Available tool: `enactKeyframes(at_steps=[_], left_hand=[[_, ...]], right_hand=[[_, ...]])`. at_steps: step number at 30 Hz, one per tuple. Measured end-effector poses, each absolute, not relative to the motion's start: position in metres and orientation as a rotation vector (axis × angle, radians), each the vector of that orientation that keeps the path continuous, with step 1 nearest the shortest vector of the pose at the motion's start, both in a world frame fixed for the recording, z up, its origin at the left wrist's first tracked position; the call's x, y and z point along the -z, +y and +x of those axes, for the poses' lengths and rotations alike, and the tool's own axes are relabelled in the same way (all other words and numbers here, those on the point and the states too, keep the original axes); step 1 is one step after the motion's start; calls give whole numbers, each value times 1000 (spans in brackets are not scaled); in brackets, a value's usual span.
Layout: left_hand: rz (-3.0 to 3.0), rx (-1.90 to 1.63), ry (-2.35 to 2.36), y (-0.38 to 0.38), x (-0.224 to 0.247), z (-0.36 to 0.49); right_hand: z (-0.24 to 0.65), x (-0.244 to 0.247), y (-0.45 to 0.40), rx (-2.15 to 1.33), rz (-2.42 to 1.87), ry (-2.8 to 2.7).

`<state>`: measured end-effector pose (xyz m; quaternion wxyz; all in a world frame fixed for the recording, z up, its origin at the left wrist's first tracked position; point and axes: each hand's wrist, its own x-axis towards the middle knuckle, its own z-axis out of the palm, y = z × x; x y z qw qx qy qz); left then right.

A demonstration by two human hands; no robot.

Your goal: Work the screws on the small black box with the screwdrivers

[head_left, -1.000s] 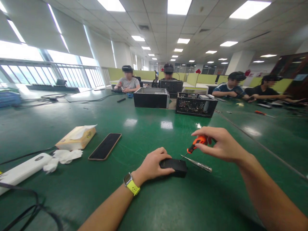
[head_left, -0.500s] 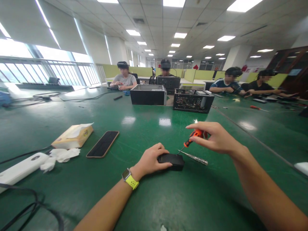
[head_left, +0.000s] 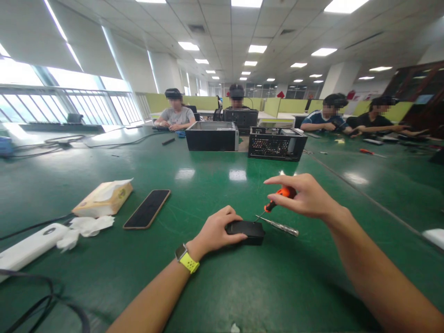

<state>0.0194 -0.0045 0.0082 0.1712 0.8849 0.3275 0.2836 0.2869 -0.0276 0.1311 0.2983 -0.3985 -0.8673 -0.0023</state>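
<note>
My left hand [head_left: 218,227], with a yellow-banded watch on the wrist, grips a small black box-shaped part [head_left: 252,231] lying on the green table [head_left: 194,291]. Thumb and fingers press along its near and far sides. My right hand [head_left: 310,199] has an orange-and-black screwdriver [head_left: 285,192] against its curled rear fingers, while thumb and forefinger stretch apart. The screwdriver leans, its tip meeting the top far edge of the black part. A slim tester-like screwdriver with a clear handle [head_left: 286,228] lies just right of the part. My rear fingers are partly hidden.
To the left lie a phone [head_left: 147,209], a tissue pack [head_left: 104,199], crumpled tissue [head_left: 86,225] and a white power strip [head_left: 33,245] with black cables. Two computer cases [head_left: 212,138] stand at the back. Several people sit around the far side; another screwdriver [head_left: 367,151] lies right.
The view has shifted slightly. My right hand has turned a little around the screwdriver handle, with thumb and forefinger slightly further left. My left hand still holds the black part in place.
</note>
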Motion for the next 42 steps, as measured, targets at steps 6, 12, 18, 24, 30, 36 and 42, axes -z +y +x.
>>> enactKeyframes(at_steps=[6, 12, 18, 24, 30, 36, 42], left_hand=[[2512, -806, 931, -4, -8, 19], [2536, -785, 939, -5, -10, 19], [2536, -775, 927, -6, -12, 19], [2541, -783, 926, -6, -11, 19], [2547, -783, 930, -5, -10, 19], [2547, -786, 921, -5, -9, 19], [2562, -762, 933, -5, -11, 18]], right_hand=[[289, -132, -29, 26, -987, -2348], [289, -132, -28, 85, -1136, -2309], [288, -132, -29, 40, -1085, -2322], [287, -132, -29, 17, -1038, -2342], [288, -130, -27, 4, -1102, -2331], [288, -130, -27, 3, -1119, -2321], [283, -132, -31, -25, -1014, -2192]])
